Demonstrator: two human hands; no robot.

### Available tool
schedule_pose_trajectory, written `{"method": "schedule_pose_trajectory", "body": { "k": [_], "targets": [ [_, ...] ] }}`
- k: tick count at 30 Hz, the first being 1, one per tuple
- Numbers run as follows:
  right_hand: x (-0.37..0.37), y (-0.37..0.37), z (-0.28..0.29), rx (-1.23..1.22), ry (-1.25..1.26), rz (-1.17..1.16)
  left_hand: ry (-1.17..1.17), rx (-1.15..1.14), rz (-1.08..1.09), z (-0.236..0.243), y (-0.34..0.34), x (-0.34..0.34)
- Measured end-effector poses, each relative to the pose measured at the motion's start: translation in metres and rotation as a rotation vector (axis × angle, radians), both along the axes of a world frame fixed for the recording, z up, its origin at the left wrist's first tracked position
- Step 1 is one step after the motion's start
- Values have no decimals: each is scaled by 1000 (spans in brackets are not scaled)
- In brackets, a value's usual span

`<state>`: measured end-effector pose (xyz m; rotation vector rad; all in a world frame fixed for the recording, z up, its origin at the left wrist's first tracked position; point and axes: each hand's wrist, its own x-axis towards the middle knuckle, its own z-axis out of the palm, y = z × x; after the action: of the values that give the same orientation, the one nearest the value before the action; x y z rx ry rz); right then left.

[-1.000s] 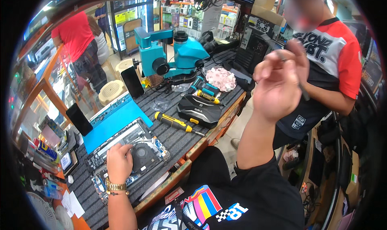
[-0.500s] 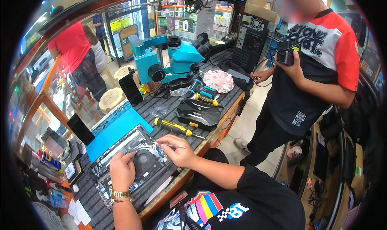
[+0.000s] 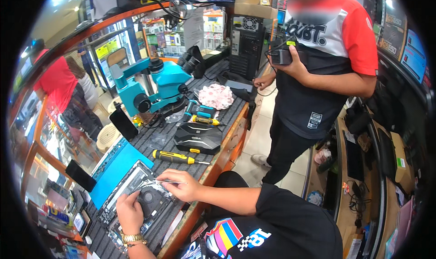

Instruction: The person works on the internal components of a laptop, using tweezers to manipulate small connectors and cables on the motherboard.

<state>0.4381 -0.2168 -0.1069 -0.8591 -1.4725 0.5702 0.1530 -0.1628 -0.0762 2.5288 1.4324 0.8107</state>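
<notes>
An opened laptop (image 3: 158,208) lies on the bench with its inner parts bare; a round black fan (image 3: 148,197) sits near its middle. My right hand (image 3: 182,186) pinches thin metal tweezers (image 3: 175,182), whose tips are over the laptop's upper right part, by some loose cables (image 3: 146,183). My left hand (image 3: 129,213) rests on the laptop's left part, next to the fan. Its thumb and index finger are bent and apart, with nothing visible between them. A gold watch (image 3: 131,237) is on my left wrist.
Beyond the laptop are a blue mat (image 3: 119,166), a yellow-black screwdriver (image 3: 175,156), a black case (image 3: 198,138) and a teal microscope (image 3: 169,84). Two phones stand along the left side. At the right, a person (image 3: 318,77) holds a black boxy device (image 3: 281,55) with a cable.
The view has shifted, so the bench scene sits further left. My right hand still holds the tweezers over the laptop. My left hand has drawn back slightly from the cables.
</notes>
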Motion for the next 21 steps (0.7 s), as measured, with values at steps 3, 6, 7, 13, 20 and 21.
{"method": "schedule_pose_trajectory", "body": {
  "k": [3, 6, 7, 13, 20, 21],
  "targets": [
    [10, -14, 31, 59, 53, -22, 30, 2, 11, 2, -2, 1],
    [65, -23, 90, 351, 15, -287, 32, 14, 20, 1, -4, 1],
    [95, -14, 118, 374, 125, -303, 25, 20, 19, 1, -4, 1],
    [252, 39, 280, 282, 379, -547, 29, 45, 11, -4, 0, 2],
    [320, 66, 386, 168, 190, -715, 21, 51, 9, -4, -2, 1],
    [324, 68, 395, 160, 174, -732, 23, 53, 9, -4, -2, 1]
  ]
}}
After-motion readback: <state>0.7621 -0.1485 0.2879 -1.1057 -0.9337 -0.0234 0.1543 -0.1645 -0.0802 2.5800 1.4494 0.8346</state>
